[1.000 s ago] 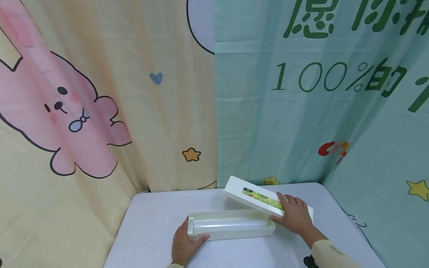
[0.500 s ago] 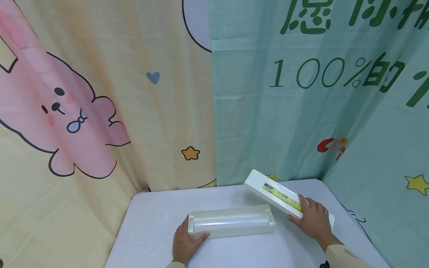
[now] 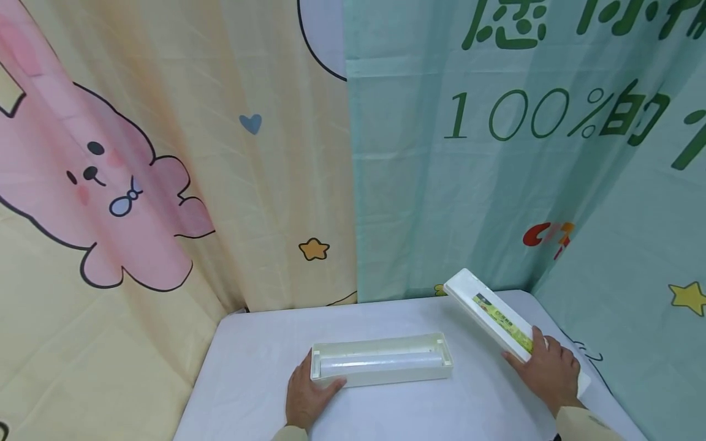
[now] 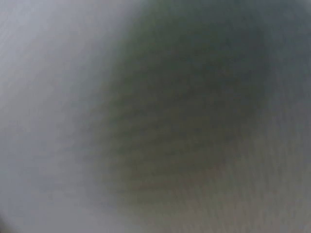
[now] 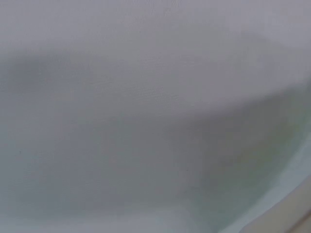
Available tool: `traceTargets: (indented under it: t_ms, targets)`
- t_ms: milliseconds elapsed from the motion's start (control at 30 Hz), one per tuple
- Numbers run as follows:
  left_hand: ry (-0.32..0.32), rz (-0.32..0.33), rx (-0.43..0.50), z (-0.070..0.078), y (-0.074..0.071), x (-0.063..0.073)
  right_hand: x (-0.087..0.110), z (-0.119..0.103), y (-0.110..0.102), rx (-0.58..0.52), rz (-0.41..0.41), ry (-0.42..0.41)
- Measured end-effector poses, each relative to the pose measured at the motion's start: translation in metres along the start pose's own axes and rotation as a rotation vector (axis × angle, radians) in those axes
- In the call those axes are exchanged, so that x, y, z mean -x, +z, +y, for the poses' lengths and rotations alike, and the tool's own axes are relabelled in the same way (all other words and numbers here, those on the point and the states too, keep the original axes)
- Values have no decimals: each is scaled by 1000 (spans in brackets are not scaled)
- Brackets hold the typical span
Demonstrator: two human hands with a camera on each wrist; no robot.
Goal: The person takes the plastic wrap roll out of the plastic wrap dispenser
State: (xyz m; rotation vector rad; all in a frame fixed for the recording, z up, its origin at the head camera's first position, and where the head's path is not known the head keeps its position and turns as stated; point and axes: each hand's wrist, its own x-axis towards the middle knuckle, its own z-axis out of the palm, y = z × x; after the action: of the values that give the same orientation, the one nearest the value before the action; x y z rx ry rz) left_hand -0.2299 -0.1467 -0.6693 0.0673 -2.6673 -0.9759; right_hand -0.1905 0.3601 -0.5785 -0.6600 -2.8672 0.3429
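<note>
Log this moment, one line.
left hand: grips box end | right hand: holds labelled lid | box: open, on table | lid: off

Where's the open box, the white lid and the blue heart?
Open box point(image 3: 386, 377): head view, front wall.
White lid point(image 3: 499, 318): head view, middle of its top face.
Blue heart point(image 3: 250, 124): head view, its middle.

White-topped desk point(image 3: 248, 367) right in front of some curtains, pretty cute ones tbh. The cream curtain point(image 3: 265, 196) on the left has a big pink cartoon animal point(image 3: 143, 245) with a blue bow point(image 3: 121, 206), plus a little blue heart point(image 3: 250, 124) and an orange star point(image 3: 314, 249). The mint curtain point(image 3: 408, 214) on the right's got green lettering point(image 3: 458, 116) including "100%", and a yellow star point(image 3: 688, 298) way over by the edge.
</note>
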Motion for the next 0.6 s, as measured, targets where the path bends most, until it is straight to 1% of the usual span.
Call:
traceTargets:
  t_ms: [167, 300, 433, 600]
  targets:
    - [-4, -3, -7, 1, -1, 0, 0, 17, 3, 37, -64, 97]
    - [-4, -7, -8, 3, -2, 1, 4, 40, 8, 95, -119, 156]
    - [-13, -15, -3, 4, -2, 0, 8, 65, 12, 124, -201, 237]
    - [-4, -5, 4, 4, -3, 0, 16, 96, 14, 103, -337, 369]
